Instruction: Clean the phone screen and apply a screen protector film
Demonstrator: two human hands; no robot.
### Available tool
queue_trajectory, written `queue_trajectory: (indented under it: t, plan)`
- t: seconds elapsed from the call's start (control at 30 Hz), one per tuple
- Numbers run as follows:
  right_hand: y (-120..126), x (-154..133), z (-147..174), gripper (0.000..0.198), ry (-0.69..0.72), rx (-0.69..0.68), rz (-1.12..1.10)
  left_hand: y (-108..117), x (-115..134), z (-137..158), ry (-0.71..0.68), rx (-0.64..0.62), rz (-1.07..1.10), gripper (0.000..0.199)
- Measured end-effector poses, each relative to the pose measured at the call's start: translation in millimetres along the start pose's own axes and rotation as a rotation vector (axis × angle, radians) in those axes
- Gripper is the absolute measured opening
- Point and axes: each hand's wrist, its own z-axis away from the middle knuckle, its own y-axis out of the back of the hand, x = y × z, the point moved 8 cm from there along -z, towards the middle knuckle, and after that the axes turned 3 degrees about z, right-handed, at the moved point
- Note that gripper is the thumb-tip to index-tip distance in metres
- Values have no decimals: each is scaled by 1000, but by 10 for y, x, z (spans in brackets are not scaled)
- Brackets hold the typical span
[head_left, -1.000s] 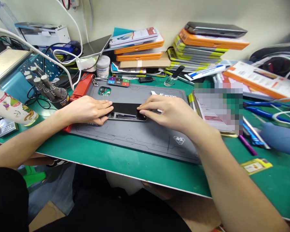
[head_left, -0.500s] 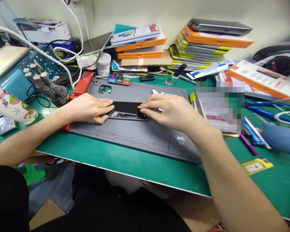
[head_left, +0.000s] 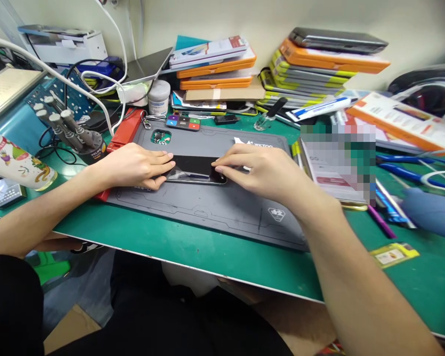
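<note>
A black smartphone (head_left: 194,163) lies lengthwise, its glossy face up, on a grey repair mat (head_left: 203,205). My left hand (head_left: 135,165) grips its left end, fingers across the glass and thumb at the near edge. At the other end, the thumb and forefinger of my right hand (head_left: 259,165) are pinched together on the phone's right end; I cannot make out whether anything thin sits between them. Beyond my left hand, small parts rest in a recess (head_left: 160,137) of the mat.
Left of the mat stand a screwdriver holder (head_left: 92,148) and a leaning patterned cup (head_left: 20,163). Stacked cases (head_left: 215,69) line the wall. To the right lie blue-handled pliers (head_left: 404,168), a purple stick (head_left: 381,222) and a yellow packet (head_left: 395,254). The bench's front edge runs close to me.
</note>
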Motion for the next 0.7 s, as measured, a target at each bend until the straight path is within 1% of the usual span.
queue_trajectory:
  t: [0.2,0.43,0.6,0.7]
  plan:
    - [8,-9,-3,30,4,9,2,-22,-39,12,48,-14,55,38]
    - [8,-10,-8,29,-10,-20,8,-29,-47,19,51,-17,53,39]
    - [15,-6,-4,29,-16,-11,35,-29,-59,14,70,-12,71,39]
    - [13,-11,-3,28,-12,-12,41,-21,-42,7,57,-23,50,40]
